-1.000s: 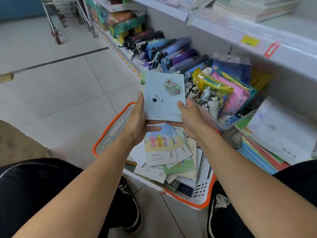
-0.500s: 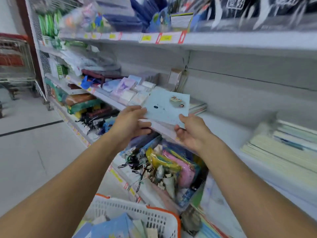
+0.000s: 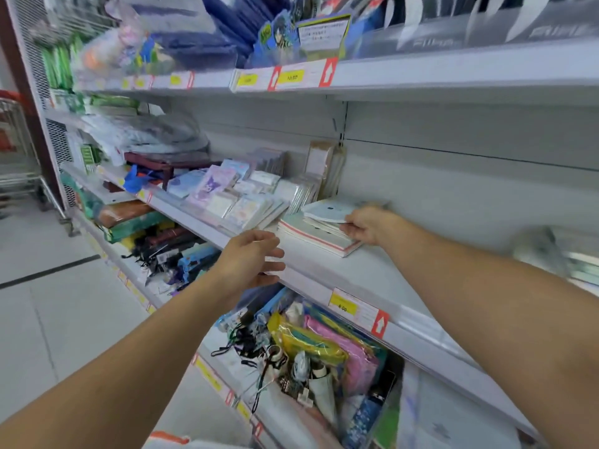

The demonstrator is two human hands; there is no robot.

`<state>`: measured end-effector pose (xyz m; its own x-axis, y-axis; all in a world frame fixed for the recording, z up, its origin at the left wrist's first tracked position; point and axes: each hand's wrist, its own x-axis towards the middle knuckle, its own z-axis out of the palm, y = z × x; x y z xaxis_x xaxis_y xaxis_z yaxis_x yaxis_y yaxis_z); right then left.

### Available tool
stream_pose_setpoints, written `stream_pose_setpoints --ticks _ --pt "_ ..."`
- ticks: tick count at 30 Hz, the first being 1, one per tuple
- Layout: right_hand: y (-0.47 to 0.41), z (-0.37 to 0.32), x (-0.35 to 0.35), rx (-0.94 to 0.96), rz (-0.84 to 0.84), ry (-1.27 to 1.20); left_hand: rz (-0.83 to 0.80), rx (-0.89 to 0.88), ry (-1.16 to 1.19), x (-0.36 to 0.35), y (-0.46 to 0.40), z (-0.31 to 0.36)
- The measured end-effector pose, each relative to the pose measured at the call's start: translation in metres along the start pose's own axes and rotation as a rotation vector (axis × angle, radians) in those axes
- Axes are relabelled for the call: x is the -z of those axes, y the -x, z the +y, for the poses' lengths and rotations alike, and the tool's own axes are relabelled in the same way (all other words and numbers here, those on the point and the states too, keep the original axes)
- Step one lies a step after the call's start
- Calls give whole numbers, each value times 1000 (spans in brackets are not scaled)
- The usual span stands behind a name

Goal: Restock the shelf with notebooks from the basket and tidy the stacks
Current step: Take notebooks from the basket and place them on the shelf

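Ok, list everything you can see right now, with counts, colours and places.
Light blue paper notebook: one, atop the stack, middle shelf.
White red-edged notebook stack: one, middle shelf.
Pastel wrapped notepads: several, left of the stack.
Yellow price label: one, on the white metal shelf edge.
Pink and yellow plastic pouches: several, lower shelf.
Orange-rimmed white plastic basket: one, bottom edge.
Left hand: empty, at the shelf edge.
Right hand: on the stack's right end.
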<state>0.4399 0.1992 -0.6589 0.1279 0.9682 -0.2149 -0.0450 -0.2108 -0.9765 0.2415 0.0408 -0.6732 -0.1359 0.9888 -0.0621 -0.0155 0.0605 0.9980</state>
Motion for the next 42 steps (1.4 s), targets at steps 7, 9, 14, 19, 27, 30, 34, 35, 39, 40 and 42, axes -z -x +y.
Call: stream_pose_setpoints --ticks 7,9,14,19,27,30,34,35,39,40,42 --pt "-13 12 13 278 267 956 53 37 -27 14 -21 -31" --pt "-9 14 13 311 270 1042 54 51 -54 17 -22 -39" --pt "51 15 -3 550 508 830 71 36 -58 30 -9 -59" --pt "178 141 -71 920 68 373 318 168 -111 76 55 -155" --pt "255 448 -65 -296 -563 858 347 773 -443 133 213 -358" --pt "266 458 -60 -283 -422 947 285 842 -337 138 219 -373" --pt "261 460 -72 -354 -427 904 289 822 -104 134 228 -388" --pt "261 460 -76 -383 -430 877 296 820 -69 129 228 -388" --pt "262 468 -87 -316 -516 876 411 732 -185 119 230 -397" --pt "261 468 -85 -274 -519 870 467 697 -134 120 232 -395" --pt "257 464 -75 -180 -453 941 560 591 81 127 236 -392"
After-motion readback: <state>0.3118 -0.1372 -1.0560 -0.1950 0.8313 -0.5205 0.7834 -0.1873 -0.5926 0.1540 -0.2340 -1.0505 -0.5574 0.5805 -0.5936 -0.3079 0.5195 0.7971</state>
